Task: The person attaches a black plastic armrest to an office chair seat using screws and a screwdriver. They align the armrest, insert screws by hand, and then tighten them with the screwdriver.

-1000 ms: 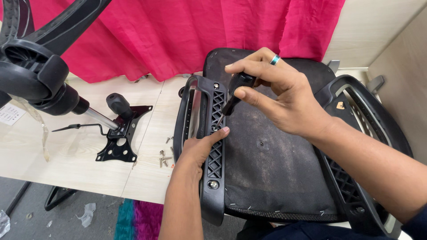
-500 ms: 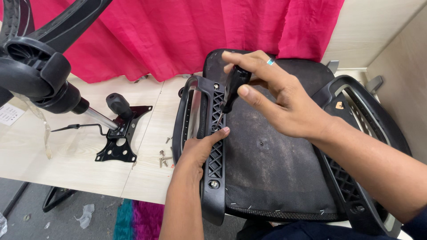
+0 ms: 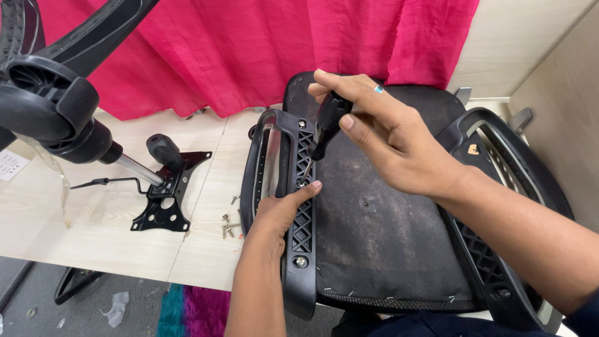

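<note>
Since the earlier frames the right hand [image 3: 387,146] has tipped the screwdriver [image 3: 324,128] more upright, so its tip now stands on a screw in the left armrest bracket [image 3: 298,206], at the centre of the frame. That hand is curled around the black handle, fingers and thumb pinching it, with one ring on a finger. Just below, the left hand [image 3: 277,215] rests on the bracket, fingers half folded and the forefinger stretched out so that its tip touches the plastic beside the screwdriver's tip. One upturned chair seat [image 3: 380,231] fills the middle and right of the frame, dusty black fabric up, and two armrest brackets run along it: the one being worked on, and a second armrest bracket [image 3: 499,206] at the right. On the pale table [image 3: 93,231], lower left of centre, lies a small cluster of loose screws [image 3: 229,224], about six. Left of them sits one black metal mounting plate [image 3: 163,203] with a lever. One chair base [image 3: 50,106] juts in at the upper left, and a pink cloth [image 3: 249,43] hangs along the top.
</note>
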